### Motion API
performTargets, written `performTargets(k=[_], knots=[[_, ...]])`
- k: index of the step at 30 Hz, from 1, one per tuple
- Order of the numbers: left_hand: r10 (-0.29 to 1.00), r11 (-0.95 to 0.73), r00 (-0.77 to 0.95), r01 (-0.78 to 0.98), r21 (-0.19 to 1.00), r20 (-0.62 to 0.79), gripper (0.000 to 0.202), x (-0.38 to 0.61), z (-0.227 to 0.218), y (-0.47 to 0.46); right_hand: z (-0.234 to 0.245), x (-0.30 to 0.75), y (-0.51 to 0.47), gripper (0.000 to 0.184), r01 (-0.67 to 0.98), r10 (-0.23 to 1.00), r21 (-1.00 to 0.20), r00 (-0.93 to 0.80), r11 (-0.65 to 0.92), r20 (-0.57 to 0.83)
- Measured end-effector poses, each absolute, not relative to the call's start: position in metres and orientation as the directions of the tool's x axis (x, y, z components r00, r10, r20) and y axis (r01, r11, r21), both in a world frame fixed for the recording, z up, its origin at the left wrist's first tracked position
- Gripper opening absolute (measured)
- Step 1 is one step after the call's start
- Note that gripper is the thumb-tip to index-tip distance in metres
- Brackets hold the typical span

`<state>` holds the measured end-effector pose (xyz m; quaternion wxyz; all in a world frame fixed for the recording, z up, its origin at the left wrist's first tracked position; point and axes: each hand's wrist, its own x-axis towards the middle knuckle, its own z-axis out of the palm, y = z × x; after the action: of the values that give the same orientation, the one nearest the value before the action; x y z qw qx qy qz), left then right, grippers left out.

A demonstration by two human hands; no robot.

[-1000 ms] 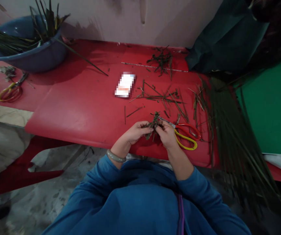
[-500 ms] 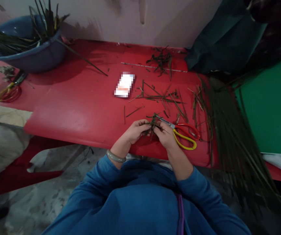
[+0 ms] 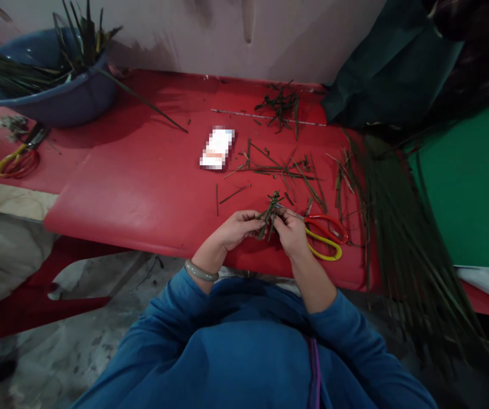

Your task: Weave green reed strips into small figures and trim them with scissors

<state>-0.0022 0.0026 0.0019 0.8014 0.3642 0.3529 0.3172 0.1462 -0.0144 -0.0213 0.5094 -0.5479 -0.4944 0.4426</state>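
Between my hands, above the front edge of the red-covered table, is a small woven figure of green leaf strips, its knotted top pointing away from me. My left hand pinches its strips from the left, thumb on top. The fingers of my right hand close on the strips at its right side. Scissors with one red and one yellow handle lie just right of my right hand, which hides part of their blades. Cut leaf pieces are strewn beyond my hands.
A blue basin with long leaves stands at the back left, a second pair of scissors in front. A phone lies mid-table. Farther back is a heap of woven leaf pieces. Long palm leaves hang over the right edge.
The woven figure has turned and tilted, its knotted top now farther right and away from me. My right hand has shifted slightly, with its fingers regripping the strips. My left hand stays nearly in place.
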Motion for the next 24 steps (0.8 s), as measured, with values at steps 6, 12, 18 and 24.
performTargets(k=[6,12,18,24], knots=[[0.759,0.504,0.570,-0.211,0.838,-0.313,0.024,-0.002,0.001,0.003,-0.028,0.147,-0.012,0.018,0.111,0.979,-0.994,0.203,0.011,0.034],[0.847,0.471,0.443,-0.367,0.802,-0.294,0.027,-0.001,-0.005,0.005,-0.021,0.146,-0.018,0.024,0.164,0.949,-0.986,0.311,0.008,0.060],[0.891,0.422,0.357,-0.426,0.800,-0.280,0.025,0.004,-0.005,0.004,-0.009,0.139,-0.033,0.017,0.375,0.971,-0.912,0.095,0.169,0.219],[0.910,0.367,0.342,-0.400,0.840,-0.235,0.022,0.004,-0.008,0.001,-0.016,0.142,-0.026,0.018,0.376,0.948,-0.915,0.212,0.144,0.237]])
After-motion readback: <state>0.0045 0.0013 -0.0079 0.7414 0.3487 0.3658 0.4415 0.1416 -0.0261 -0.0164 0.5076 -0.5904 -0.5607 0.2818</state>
